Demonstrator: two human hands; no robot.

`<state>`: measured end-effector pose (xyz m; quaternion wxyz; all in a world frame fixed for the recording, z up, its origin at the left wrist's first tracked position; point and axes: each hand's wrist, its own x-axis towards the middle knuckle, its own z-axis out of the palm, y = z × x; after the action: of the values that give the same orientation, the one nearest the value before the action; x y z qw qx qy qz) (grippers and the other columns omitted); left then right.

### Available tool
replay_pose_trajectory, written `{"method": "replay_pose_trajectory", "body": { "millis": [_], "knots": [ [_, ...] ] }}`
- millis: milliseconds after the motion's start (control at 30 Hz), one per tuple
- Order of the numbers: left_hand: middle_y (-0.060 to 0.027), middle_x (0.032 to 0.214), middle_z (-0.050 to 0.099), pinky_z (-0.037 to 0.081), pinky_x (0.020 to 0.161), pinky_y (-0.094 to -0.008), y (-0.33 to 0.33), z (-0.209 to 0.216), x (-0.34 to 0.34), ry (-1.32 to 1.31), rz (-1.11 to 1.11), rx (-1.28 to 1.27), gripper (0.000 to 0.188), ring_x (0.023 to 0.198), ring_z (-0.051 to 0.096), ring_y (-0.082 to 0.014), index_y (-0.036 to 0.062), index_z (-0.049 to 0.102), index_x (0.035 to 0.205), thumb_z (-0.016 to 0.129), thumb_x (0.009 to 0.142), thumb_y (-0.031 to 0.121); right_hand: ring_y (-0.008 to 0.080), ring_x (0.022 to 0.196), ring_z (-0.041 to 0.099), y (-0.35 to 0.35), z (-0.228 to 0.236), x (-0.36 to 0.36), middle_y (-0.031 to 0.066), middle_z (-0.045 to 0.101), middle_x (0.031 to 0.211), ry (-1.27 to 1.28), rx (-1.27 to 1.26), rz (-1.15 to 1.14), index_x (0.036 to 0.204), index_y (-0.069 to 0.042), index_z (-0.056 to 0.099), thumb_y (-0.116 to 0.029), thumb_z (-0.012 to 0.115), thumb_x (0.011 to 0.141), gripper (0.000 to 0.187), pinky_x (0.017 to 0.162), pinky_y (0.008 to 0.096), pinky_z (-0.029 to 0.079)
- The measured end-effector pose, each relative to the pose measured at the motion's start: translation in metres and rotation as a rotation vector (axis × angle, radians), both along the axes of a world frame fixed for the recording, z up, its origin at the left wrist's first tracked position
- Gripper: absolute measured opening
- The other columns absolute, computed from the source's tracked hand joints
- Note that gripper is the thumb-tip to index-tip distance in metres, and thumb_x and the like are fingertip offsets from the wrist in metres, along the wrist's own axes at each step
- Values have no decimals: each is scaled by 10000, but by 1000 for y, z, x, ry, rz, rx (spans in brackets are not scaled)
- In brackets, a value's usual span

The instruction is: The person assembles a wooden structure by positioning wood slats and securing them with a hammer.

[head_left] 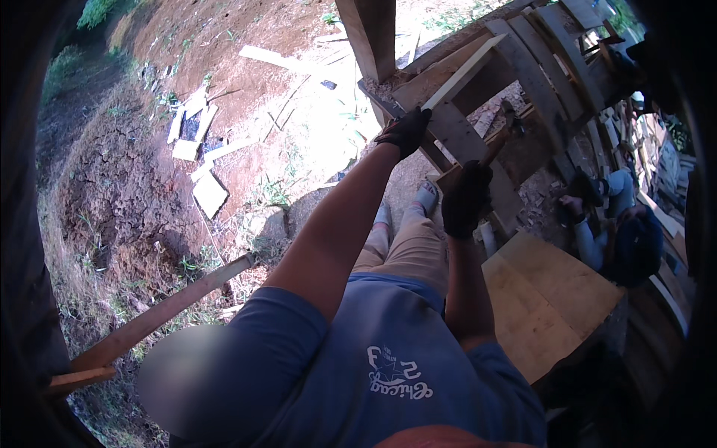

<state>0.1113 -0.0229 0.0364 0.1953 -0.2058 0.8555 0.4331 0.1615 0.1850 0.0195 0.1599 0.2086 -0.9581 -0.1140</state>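
My left hand [405, 134], in a black glove, is closed round the near end of a pale wooden strip [464, 73]. The strip runs away from me to the upper right, across a bench-like frame of boards [457, 133]. My right hand [466, 200], also in a dark glove, grips what looks like a hammer by its brown wooden handle [494, 148]. Its dark head [511, 118] points away from me, above a gap between the boards. The right fingers are partly lost in shadow.
A thick wooden post [371, 45] stands beyond my left hand. To my right lie a plywood sheet [549, 299] and a co-worker in dark blue [635, 243], close by. Board offcuts [211, 196] litter the ground at left. A long board [160, 313] slants at lower left.
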Motion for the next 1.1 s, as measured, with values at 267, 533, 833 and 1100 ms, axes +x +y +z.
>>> {"method": "replay_pose_trajectory", "body": {
  "millis": [267, 533, 833, 1100],
  "knots": [
    [-169, 1551, 530, 349, 1214, -473, -3, -8, 4, 28, 10, -43, 508, 1458, 471, -376, 136, 509, 1507, 290, 1135, 404, 225, 881, 679, -5, 50, -10, 73, 617, 974, 112, -148, 119, 1015, -113, 592, -158, 513, 986, 95, 718, 352, 546],
    [-173, 1549, 532, 353, 1210, -469, -8, -27, -3, 9, -26, -69, 527, 1451, 478, -383, 129, 489, 1526, 289, 1134, 419, 287, 958, 680, -7, 43, -19, 160, 646, 1138, -304, -232, 166, 1224, -44, 610, -142, 527, 1005, 254, 753, 393, 540],
    [-173, 1555, 526, 332, 1224, -462, -4, -8, -6, -79, -44, -28, 564, 1463, 465, -381, 129, 472, 1538, 265, 1128, 457, 247, 985, 661, -2, 13, -12, 109, 618, 1033, -259, -291, 228, 1042, -102, 597, -152, 516, 981, 113, 800, 374, 539],
    [-178, 1552, 526, 345, 1210, -475, -2, -9, 0, -84, -40, -76, 556, 1450, 479, -385, 129, 478, 1530, 254, 1128, 441, 290, 1006, 685, 6, 4, -20, 132, 648, 1103, -449, -325, 184, 1120, -88, 623, -145, 519, 972, 190, 860, 380, 545]
  ]
}}
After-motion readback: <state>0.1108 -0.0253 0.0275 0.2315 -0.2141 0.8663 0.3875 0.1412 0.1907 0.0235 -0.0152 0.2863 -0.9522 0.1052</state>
